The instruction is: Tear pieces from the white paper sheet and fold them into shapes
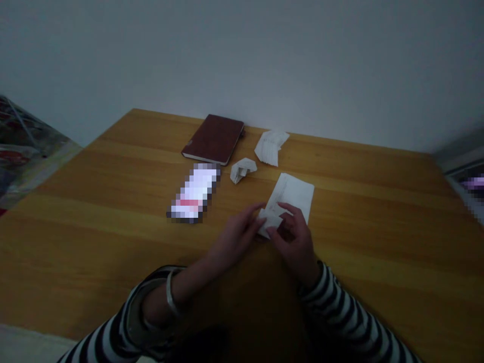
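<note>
Between both hands is a small folded piece of white paper [269,222], raised a little over the wooden table [124,191]. My left hand [242,229] pinches its left side between thumb and fingers. My right hand [297,234] has its thumb on the lower right corner, with the forefinger curved over the top. Just beyond the hands lie flat white sheets [297,194], partly covered by my right fingers. A folded paper shape [244,169] sits farther off, left of the sheets.
A phone with a lit, blurred screen [194,191] lies left of the hands. Toward the wall [264,60] are a dark red notebook [215,138] and a fanned stack of white paper pieces [270,146]. Blurred items stand beyond the table's left edge.
</note>
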Motion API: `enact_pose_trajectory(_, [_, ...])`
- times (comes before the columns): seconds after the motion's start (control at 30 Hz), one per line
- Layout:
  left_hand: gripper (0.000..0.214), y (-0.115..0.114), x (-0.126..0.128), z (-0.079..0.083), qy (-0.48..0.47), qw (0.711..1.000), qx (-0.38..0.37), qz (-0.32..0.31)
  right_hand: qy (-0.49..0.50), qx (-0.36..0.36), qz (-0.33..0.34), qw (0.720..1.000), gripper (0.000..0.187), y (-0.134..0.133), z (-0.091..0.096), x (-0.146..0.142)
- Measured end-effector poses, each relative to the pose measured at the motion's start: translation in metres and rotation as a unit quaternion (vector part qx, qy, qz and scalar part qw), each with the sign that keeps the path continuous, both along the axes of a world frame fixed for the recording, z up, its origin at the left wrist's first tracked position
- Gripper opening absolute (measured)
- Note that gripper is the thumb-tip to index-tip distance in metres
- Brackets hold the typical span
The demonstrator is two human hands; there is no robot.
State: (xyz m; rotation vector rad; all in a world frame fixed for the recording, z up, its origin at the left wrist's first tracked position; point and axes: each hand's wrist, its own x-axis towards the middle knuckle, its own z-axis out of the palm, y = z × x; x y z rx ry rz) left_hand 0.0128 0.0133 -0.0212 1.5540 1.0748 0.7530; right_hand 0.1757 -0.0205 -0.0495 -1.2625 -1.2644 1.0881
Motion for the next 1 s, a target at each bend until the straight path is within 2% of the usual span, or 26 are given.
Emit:
enact_pose_trajectory(0.07, [0.053, -0.003, 0.000, -0.003, 0.037, 0.999, 0.022, -0.021, -0.020, -0.008, 0.012, 1.000, 0.037, 0.000, 0.001, 0.001])
enact_pose_trajectory(0.13, [0.047, -0.004, 0.000, -0.006, 0.057, 0.995, 0.077, -0.033, -0.008, -0.035, 0.013, 0.999, 0.028, 0.000, 0.002, 0.001])
enact_pose_trajectory(0.23, [0.052, -0.004, 0.000, -0.007, 0.029, 0.991, 0.114, -0.068, 0.048, -0.062, -0.024, 0.997, 0.019, 0.001, 0.004, 0.003])
enact_pose_trajectory(0.3, [0.052, -0.002, -0.001, -0.004, 0.010, 0.991, 0.115, -0.062, 0.068, -0.058, -0.042, 0.995, 0.015, 0.002, 0.005, 0.005])
enact_pose_trajectory(0.37, [0.044, 0.001, -0.002, 0.001, 0.002, 0.994, 0.099, -0.038, 0.095, -0.051, -0.030, 0.994, 0.016, 0.004, 0.006, 0.009])
enact_pose_trajectory(0.5, [0.041, 0.011, -0.009, 0.012, -0.024, 0.999, -0.002, -0.028, 0.171, -0.056, 0.078, 0.981, 0.035, 0.007, 0.004, 0.019])
enact_pose_trajectory(0.57, [0.042, 0.017, -0.012, 0.014, -0.036, 0.997, -0.051, -0.042, 0.175, -0.046, 0.127, 0.975, 0.042, 0.008, 0.002, 0.023])
enact_pose_trajectory(0.63, [0.037, 0.021, -0.015, 0.013, -0.039, 0.995, -0.076, -0.047, 0.151, -0.025, 0.148, 0.977, 0.043, 0.009, 0.001, 0.024])
enact_pose_trajectory(0.77, [0.020, 0.021, -0.016, 0.007, -0.053, 0.996, -0.071, -0.028, 0.075, 0.026, 0.108, 0.991, 0.028, 0.008, 0.002, 0.024])
enact_pose_trajectory(1.0, [0.012, 0.013, -0.015, 0.001, -0.034, 0.999, 0.018, 0.007, -0.051, 0.105, -0.013, 0.993, 0.008, 0.006, 0.006, 0.029])
